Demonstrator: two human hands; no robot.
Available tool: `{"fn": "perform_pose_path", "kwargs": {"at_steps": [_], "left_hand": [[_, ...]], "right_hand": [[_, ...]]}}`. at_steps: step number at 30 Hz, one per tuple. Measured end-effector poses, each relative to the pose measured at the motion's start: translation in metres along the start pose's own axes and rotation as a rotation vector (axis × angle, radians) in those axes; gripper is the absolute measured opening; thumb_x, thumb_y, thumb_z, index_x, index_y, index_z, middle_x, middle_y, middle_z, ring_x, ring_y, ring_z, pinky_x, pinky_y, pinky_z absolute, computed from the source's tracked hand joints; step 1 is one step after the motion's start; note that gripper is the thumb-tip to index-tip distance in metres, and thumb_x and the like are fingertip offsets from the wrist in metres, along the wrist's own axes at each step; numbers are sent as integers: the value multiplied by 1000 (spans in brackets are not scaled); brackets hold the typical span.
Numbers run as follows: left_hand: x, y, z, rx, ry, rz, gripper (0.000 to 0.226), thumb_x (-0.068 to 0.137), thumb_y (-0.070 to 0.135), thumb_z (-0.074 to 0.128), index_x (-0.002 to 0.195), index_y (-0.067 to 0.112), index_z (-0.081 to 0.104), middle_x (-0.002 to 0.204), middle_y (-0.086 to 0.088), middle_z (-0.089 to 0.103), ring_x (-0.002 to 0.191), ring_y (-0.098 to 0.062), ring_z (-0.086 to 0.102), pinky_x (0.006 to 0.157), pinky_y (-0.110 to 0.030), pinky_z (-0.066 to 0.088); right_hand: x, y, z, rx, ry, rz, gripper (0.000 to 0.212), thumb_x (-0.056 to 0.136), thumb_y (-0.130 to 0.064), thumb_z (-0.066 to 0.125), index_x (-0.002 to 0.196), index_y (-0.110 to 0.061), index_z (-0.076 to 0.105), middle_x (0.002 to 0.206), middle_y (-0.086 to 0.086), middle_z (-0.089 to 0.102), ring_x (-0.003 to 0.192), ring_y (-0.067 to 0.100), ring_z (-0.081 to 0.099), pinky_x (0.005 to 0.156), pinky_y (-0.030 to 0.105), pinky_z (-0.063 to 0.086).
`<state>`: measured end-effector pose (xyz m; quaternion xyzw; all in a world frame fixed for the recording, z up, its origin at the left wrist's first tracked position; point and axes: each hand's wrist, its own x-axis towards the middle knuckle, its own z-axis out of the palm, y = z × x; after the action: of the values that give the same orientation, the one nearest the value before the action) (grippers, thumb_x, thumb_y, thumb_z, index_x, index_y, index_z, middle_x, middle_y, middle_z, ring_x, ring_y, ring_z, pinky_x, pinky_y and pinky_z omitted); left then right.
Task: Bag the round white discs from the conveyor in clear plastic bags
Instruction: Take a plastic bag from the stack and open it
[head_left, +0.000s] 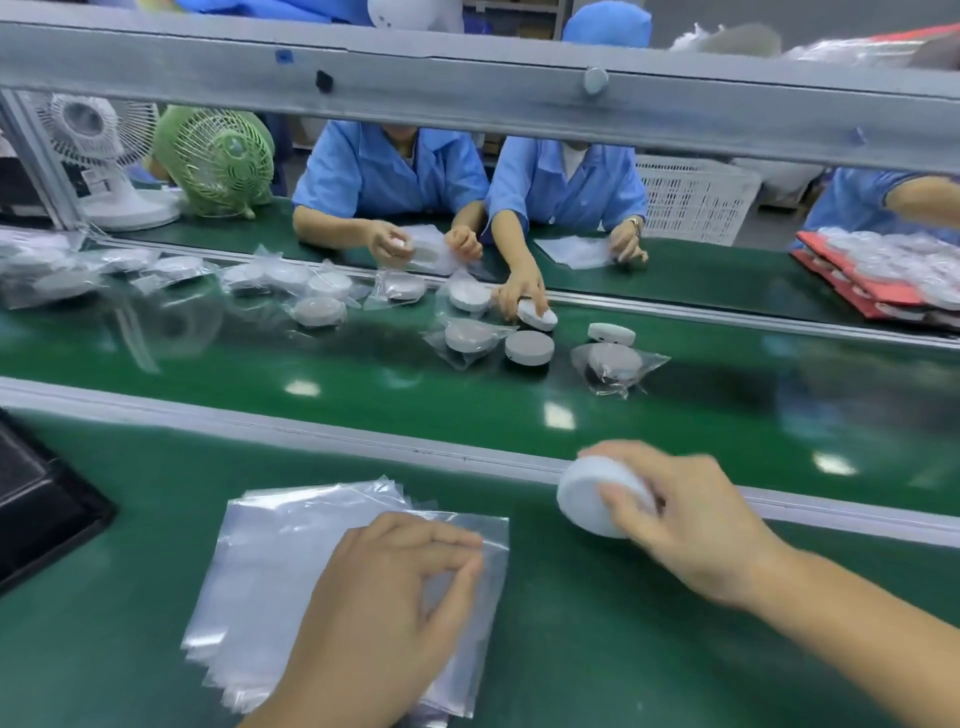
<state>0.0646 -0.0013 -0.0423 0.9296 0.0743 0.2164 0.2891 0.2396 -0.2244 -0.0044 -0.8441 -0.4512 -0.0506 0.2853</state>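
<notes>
My right hand (691, 514) grips a round white disc (587, 499) just above the near edge rail of the conveyor. A stack of clear plastic bags (291, 561) lies flat on the green bench in front of me. My left hand (384, 613) rests on that stack, thumb and fingertips pinching the top bag near its right edge. On the green conveyor belt (363, 395) lie bare discs (529, 347) and bagged discs (615, 364).
Two people in blue sit across the belt; one person's hand (522, 296) holds a disc on it. A black tray (36, 499) sits at my left. A grey frame bar (467, 88) crosses overhead. Fans (218, 161) stand far left, a red tray (883, 280) of discs far right.
</notes>
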Motion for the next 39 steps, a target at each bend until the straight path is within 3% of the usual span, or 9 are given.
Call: {"fn": "perform_pose_path", "kwargs": {"at_steps": [4,7,12,16,24,29,32,36,39], "left_hand": [[-2,9,-4,-261,-1,-109,11,91,47,67,95,53,76,98,40,67,106,9,62,95,-26,51],[-4,26,-4,-556,-37,-201,16,88,58,66,93,49,78,95,23,75,98,3,69,92,-29,56],[-12,37,-1,-787,-360,-23,62,72,32,83,128,49,62,129,21,66,124,1,58,97,-11,46],[-16,44,19,-708,-10,-57,64,65,42,87,123,54,61,114,21,72,103,-1,69,77,-11,54],[-5,28,15,-350,96,137,65,82,50,71,140,53,43,111,36,67,97,13,66,84,-1,44],[-12,31,12,-30,-190,215,70,72,97,35,121,51,56,111,31,64,104,14,57,89,-13,48],[-13,24,15,-96,-280,253,60,94,79,23,106,38,65,108,23,65,106,6,56,88,-16,44],[-3,18,21,136,-292,344,15,83,53,72,92,43,79,104,31,71,99,7,65,85,-14,55],[-3,18,24,130,-286,273,11,79,41,80,90,40,80,98,30,72,95,6,66,80,-17,57]], "right_hand": [[-28,-30,3,-134,57,-584,30,99,-44,67,127,-33,70,128,-25,64,110,12,61,97,28,45],[-28,-43,11,128,104,-588,25,90,-21,81,114,-13,79,115,-6,74,100,21,67,86,32,56],[-34,-55,29,597,375,-170,18,72,-35,91,83,-24,83,92,-9,80,87,15,77,77,26,60],[-33,-61,37,856,252,102,35,68,-56,89,96,-37,83,114,-10,76,120,14,66,97,28,54],[-33,-53,23,892,223,258,49,58,-58,93,101,-38,81,105,-4,79,98,13,75,82,20,57],[-41,-19,16,1156,529,740,22,101,-35,60,110,-28,79,101,-4,74,75,17,63,59,28,50],[-55,-4,20,1382,504,901,29,102,-20,51,112,-6,73,88,9,56,60,18,49,41,27,33],[-61,-11,18,815,388,461,38,87,-27,53,115,-44,73,110,-15,71,86,11,67,70,21,52],[-67,-13,19,158,320,-126,44,79,-21,71,118,-40,64,117,-22,68,108,5,67,90,26,51]]}}
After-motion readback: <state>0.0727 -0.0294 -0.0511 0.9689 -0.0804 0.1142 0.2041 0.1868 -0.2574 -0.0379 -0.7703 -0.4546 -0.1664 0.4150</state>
